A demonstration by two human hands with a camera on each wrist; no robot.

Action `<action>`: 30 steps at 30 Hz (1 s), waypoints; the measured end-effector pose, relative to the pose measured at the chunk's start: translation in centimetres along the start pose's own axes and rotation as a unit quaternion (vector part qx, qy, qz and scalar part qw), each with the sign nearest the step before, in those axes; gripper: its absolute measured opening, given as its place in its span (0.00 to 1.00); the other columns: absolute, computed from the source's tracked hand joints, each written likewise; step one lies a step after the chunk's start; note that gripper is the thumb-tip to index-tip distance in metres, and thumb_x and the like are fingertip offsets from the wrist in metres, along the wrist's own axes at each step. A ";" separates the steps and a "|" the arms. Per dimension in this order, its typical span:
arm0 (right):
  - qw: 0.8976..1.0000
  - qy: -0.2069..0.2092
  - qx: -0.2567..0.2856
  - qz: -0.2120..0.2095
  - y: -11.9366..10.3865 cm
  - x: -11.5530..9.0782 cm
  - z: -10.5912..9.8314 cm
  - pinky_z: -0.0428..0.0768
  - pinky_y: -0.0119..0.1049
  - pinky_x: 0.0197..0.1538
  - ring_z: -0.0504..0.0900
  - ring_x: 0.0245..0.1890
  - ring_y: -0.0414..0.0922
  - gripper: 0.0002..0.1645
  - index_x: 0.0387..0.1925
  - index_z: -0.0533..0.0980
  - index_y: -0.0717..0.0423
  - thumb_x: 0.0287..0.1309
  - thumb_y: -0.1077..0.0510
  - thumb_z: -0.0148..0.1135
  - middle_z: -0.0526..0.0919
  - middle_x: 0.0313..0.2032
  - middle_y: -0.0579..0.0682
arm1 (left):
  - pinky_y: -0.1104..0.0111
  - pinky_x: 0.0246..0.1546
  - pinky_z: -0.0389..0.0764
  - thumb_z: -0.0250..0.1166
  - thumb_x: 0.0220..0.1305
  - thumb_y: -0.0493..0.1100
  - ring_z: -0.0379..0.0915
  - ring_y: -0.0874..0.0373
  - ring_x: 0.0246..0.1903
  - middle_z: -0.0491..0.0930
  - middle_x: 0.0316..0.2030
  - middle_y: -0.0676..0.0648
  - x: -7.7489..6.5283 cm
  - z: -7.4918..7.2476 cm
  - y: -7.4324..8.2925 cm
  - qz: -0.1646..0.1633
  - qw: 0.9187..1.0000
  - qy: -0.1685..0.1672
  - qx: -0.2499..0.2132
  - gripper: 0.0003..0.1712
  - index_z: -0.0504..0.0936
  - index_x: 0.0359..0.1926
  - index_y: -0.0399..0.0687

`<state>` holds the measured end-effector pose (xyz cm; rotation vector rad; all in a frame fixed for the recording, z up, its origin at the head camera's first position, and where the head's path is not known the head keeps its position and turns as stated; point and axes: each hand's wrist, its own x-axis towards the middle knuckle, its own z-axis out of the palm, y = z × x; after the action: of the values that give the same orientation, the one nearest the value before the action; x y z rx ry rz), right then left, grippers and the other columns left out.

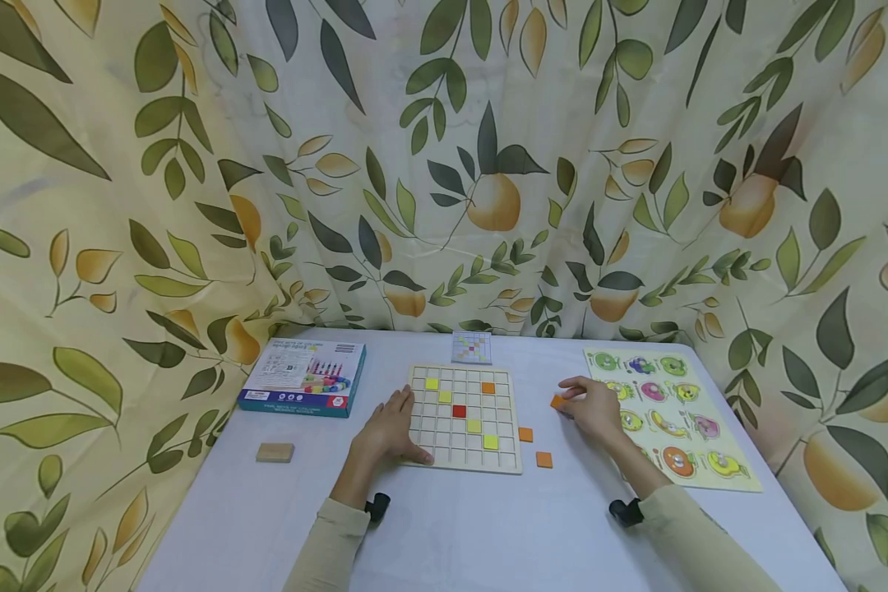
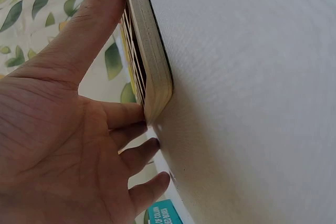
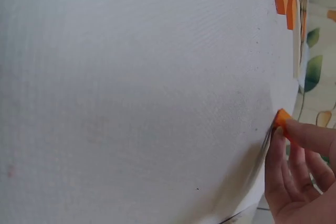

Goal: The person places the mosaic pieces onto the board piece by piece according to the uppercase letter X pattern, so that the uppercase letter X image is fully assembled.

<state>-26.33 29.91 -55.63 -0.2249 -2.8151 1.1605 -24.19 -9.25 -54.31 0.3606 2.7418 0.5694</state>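
Note:
A wooden grid board point(image 1: 429, 427) lies on the table with several yellow tiles point(image 1: 474, 426), one red tile point(image 1: 459, 411) and one orange tile point(image 1: 488, 388) in its squares. My left hand point(image 1: 388, 432) rests along the board's left side, fingers extended and thumb at the near edge; in the left wrist view the board's side point(image 2: 152, 51) meets thumb and fingers. To the right of the board, my right hand point(image 1: 592, 407) pinches an orange square tile point(image 3: 282, 118) between thumb and fingertips, close over the table. Two loose orange tiles point(image 1: 525, 434) lie between board and right hand.
A small patterned card point(image 1: 471, 347) lies behind the board. At the left are a blue-and-white box point(image 1: 303, 376) and a wooden block point(image 1: 275, 452). A fruit picture board point(image 1: 718, 427) lies at the right, partly under my right forearm. Leaf-print curtains surround the table.

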 end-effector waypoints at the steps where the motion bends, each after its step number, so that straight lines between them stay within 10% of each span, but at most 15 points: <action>1: 1.000 0.001 0.006 -0.002 0.0 0.0 0.0 0.79 0.35 0.31 0.82 0.33 0.47 0.22 0.53 0.84 0.59 0.55 0.65 0.75 0.87 0.38 0.54 | 0.48 0.80 0.48 0.86 0.41 0.64 0.39 0.44 0.82 0.46 0.83 0.41 0.0 0.0 0.0 -0.001 1.000 -0.001 0.001 0.77 0.52 0.82 0.36; 30: 0.997 -0.007 0.075 -0.019 -4.0 1.0 2.9 0.80 0.32 0.40 0.88 0.40 0.47 0.20 0.52 0.86 0.58 0.57 0.62 0.77 0.90 0.39 0.52 | 0.48 0.80 0.48 0.85 0.43 0.63 0.38 0.45 0.82 0.45 0.83 0.41 0.1 0.2 -0.1 -0.002 1.000 -0.003 0.006 0.77 0.50 0.82 0.38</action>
<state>-28.12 25.28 -54.79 -0.1513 -2.7135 1.3622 -24.26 -9.23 -54.54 0.3589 2.7413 0.5490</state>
